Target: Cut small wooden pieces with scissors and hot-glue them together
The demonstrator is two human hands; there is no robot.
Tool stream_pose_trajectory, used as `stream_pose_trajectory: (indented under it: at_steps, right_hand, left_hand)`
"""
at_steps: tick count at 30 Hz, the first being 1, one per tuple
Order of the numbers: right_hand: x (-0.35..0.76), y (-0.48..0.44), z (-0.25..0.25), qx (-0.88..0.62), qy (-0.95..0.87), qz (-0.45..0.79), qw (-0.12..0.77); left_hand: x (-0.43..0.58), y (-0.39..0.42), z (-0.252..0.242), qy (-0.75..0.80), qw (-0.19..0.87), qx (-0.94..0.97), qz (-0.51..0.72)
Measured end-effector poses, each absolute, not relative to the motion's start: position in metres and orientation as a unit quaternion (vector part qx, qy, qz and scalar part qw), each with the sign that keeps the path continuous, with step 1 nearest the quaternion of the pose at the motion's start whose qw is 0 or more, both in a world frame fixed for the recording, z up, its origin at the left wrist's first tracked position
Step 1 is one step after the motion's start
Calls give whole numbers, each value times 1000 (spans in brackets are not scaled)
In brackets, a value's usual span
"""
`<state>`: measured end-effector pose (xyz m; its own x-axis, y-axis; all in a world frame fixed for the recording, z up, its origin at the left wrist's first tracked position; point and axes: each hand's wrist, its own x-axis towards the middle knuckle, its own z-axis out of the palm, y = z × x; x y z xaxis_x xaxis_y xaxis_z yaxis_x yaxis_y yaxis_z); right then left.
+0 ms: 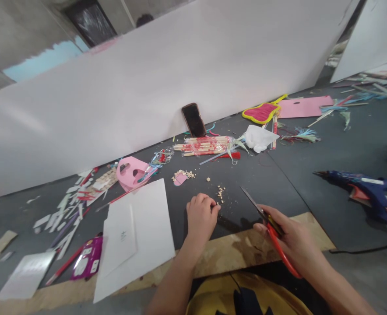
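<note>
My left hand (202, 215) rests on the dark table with its fingers curled together in a pinch. Whatever lies between those fingertips is too small to make out. Just beyond them is a scatter of small beige bits (221, 190). My right hand (290, 234) grips a pair of scissors with red handles (276, 246), the blades pointing forward and left, slightly apart from the bits. Farther off, a small pink piece (180, 179) has more beige bits heaped around its edge.
White sheets (147, 227) and a purple packet (87, 258) lie on the left. Wrapped sticks (209, 145) and a leaning phone (194, 119) are at the back, against a white partition (141, 96). A blue glue gun (364, 188) with its cord lies on the right.
</note>
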<state>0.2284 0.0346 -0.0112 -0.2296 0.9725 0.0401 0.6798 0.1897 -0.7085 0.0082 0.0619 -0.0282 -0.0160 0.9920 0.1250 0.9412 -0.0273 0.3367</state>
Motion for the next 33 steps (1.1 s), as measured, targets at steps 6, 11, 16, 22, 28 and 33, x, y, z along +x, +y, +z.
stream_pose_trajectory:
  at_steps: [6,11,16,22,28,33]
  right_hand:
    - [229,34,-12,-559,-738,292,242]
    - [226,31,-16,-525,-770,270,240]
    - [217,29,-15,-472,-824,211,233]
    - [215,30,-10,-443,-854,137,236]
    - [215,35,-3,-426,-869,100,232]
    - [217,34,-4,-414,-875,95,231]
  left_hand:
    - [11,61,-28,682,112,694,200]
    - [7,53,-15,623,278,630,371]
    - [6,44,2,573,389,566,448]
    - [4,40,14,529,448,552,463]
    - [-2,41,21,508,476,572,434]
    - [-4,40,24,488,495,590,410]
